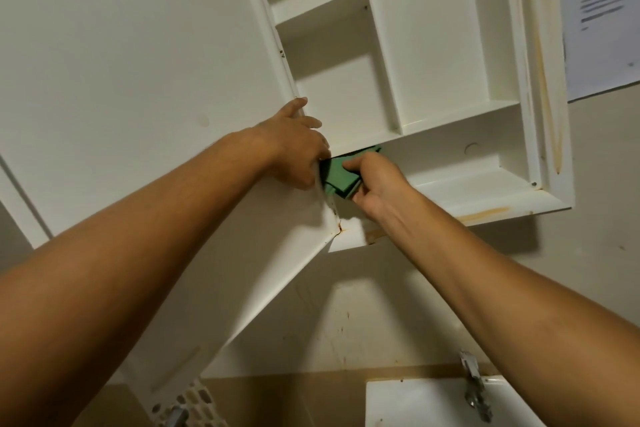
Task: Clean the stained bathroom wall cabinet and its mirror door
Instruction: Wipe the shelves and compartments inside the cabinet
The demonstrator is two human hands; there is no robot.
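Cabinet (433, 55) hanging on wall, door (138, 80) standing open to left. Left hand (294, 146) gripping door edge, fingers curling round it. Right hand (377, 184) pinching green pad (337, 177) between thumb and curled fingers, pressing it into bottom-left corner by hinge. Best: bracing door firmly, scrubbing short strokes into seam, then working right toward orange stain (485, 213) on lower rim.

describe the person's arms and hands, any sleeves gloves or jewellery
Both arms are bare: no sleeve shows on the left forearm or the right forearm, right out to the frame edges. The left hand and right hand wear no gloves. No watch, bracelet, ring or tattoo shows on the parts in view.
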